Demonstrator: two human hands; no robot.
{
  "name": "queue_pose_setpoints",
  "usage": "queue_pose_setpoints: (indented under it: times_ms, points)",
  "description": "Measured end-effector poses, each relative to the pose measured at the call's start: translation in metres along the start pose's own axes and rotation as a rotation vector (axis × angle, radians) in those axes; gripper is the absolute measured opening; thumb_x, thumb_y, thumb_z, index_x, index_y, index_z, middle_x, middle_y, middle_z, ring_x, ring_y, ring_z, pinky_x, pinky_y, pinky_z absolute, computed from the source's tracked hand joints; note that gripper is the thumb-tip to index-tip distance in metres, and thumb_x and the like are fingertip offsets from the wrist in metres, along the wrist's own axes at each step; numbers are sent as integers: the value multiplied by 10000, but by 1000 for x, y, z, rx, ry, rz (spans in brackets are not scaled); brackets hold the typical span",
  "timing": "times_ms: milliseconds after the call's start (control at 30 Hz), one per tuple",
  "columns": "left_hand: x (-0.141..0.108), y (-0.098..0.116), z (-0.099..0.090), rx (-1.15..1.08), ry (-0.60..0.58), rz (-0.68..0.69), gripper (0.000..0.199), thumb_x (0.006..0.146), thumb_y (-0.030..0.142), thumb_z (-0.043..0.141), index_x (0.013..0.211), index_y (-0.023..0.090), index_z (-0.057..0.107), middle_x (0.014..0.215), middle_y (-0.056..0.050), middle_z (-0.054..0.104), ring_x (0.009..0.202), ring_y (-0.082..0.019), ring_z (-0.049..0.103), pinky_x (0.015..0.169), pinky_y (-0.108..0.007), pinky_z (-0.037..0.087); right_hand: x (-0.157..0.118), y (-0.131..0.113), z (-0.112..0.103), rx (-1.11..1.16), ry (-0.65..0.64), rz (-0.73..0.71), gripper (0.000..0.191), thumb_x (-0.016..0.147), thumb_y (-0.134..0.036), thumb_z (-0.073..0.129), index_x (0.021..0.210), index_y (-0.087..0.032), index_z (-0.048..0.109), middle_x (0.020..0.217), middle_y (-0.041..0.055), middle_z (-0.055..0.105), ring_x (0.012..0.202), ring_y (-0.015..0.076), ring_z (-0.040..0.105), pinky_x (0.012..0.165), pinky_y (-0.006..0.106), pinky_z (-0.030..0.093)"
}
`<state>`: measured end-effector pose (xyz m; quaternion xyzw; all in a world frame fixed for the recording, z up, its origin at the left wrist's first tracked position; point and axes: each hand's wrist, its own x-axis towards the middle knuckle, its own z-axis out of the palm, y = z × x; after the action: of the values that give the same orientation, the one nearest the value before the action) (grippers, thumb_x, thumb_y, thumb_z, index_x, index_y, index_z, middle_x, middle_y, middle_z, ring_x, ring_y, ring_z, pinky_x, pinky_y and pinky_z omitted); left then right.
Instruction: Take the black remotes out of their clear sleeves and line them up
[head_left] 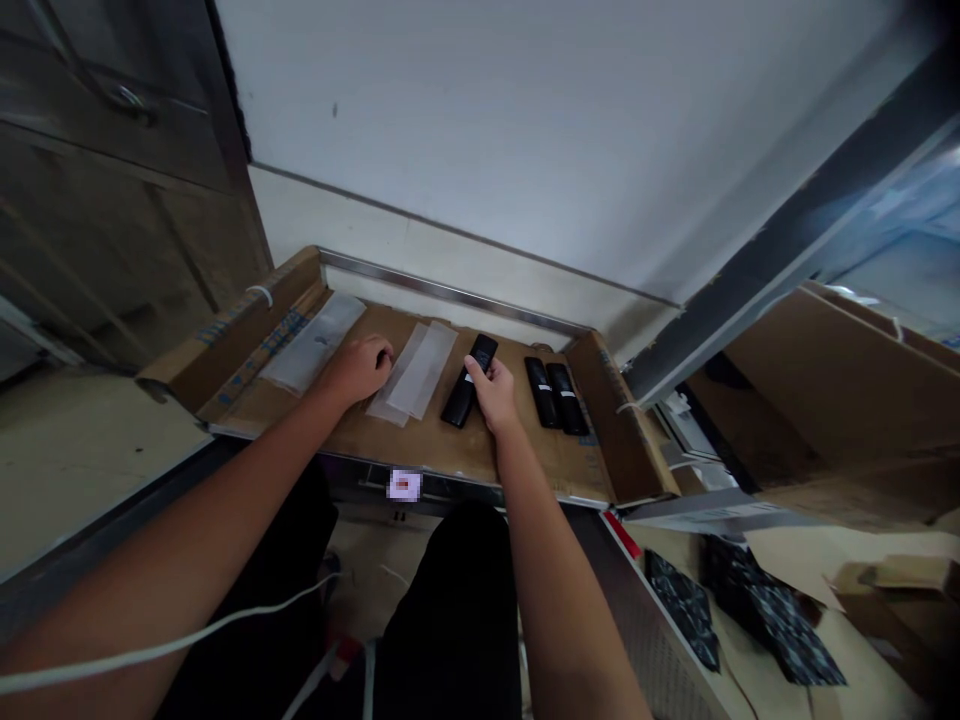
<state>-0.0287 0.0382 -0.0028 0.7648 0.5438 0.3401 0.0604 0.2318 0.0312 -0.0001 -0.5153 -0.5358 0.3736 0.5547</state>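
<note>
My right hand grips a black remote control with a small white label, thumb on top, slanted over the cardboard. Just right of it, two more black remote controls lie side by side, each with a white label. My left hand is closed with curled fingers, between two groups of clear plastic bags; whether anything is in it is hidden. Flat translucent bags overlap between my hands. Another group of translucent bags lies left of my left hand, partly behind the wrist.
Cardboard covers the worktop, with raised cardboard flaps at its left and right ends. A white wall stands behind. At right are a large carton and dark patterned bags on the floor. A white cable crosses my left forearm.
</note>
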Motion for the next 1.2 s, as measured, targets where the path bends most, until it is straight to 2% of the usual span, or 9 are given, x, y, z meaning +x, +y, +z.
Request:
queue_pose_setpoints:
  times_ms: [133, 267, 433, 533, 733, 900, 1033, 1200]
  points:
    - [0, 0, -1, -14, 8, 20, 204, 850, 183, 499, 913, 206, 692, 1018, -101, 732, 1007, -266, 669, 957, -408, 516, 0, 0, 1, -6, -6, -9, 463, 709, -611, 750, 818, -190, 591, 711, -27, 564, 666, 143, 510, 617, 263, 421]
    - [-1, 2, -3, -5, -1, 20, 195, 884, 231, 496, 931, 214, 685, 1018, -95, 730, 986, -263, 662, 924, -404, 513, 0, 3, 2, -19, 11, -6, 523, 670, -586, 794, 945, -190, 593, 824, 2, 618, 748, 169, 570, 685, 292, 481]
    - [-3, 10, -7, -24, -38, 13, 235, 942, 338, 474, 970, 220, 674, 1001, -85, 726, 957, -253, 650, 897, -394, 499, 2, 11, 3, -13, 15, 12, 858, 625, -552, 847, 1310, -171, 501, 1099, 92, 662, 944, 236, 644, 845, 385, 545]
    - [-3, 15, -6, -66, -69, -4, 246, 935, 392, 497, 974, 216, 665, 978, -74, 716, 904, -234, 641, 858, -373, 499, 3, 15, 4, -49, 23, -32, 1006, 628, -539, 860, 1450, -183, 403, 1244, 130, 626, 1083, 265, 624, 942, 423, 528]
    - [0, 19, 1, -97, -63, -10, 264, 909, 420, 529, 991, 198, 647, 978, -80, 691, 879, -225, 633, 837, -367, 502, 0, 12, 6, -144, 23, -130, 1042, 674, -448, 835, 1523, -158, 304, 1409, 182, 543, 1198, 276, 587, 1062, 441, 467]
    - [0, 21, 4, -66, -71, -74, 279, 839, 413, 632, 1028, 209, 627, 1032, -81, 692, 901, -230, 640, 835, -367, 512, -3, 11, 8, -226, 3, -128, 1085, 679, -432, 833, 1560, -164, 260, 1440, 195, 523, 1226, 307, 588, 1062, 476, 468]
    - [0, 17, 5, -54, -74, -55, 263, 806, 346, 647, 1028, 207, 620, 1039, -80, 692, 912, -228, 640, 853, -365, 514, -8, 10, 11, -255, -42, -153, 1085, 682, -420, 844, 1576, -189, 274, 1347, 173, 598, 1134, 316, 640, 1025, 481, 488]
    - [1, 17, 9, -68, -60, -16, 243, 802, 333, 625, 1007, 202, 624, 1028, -83, 690, 900, -232, 637, 865, -378, 507, -12, 7, 12, -268, -31, -170, 1052, 667, -395, 855, 1557, -196, 330, 1308, 166, 622, 1138, 333, 640, 1026, 481, 483]
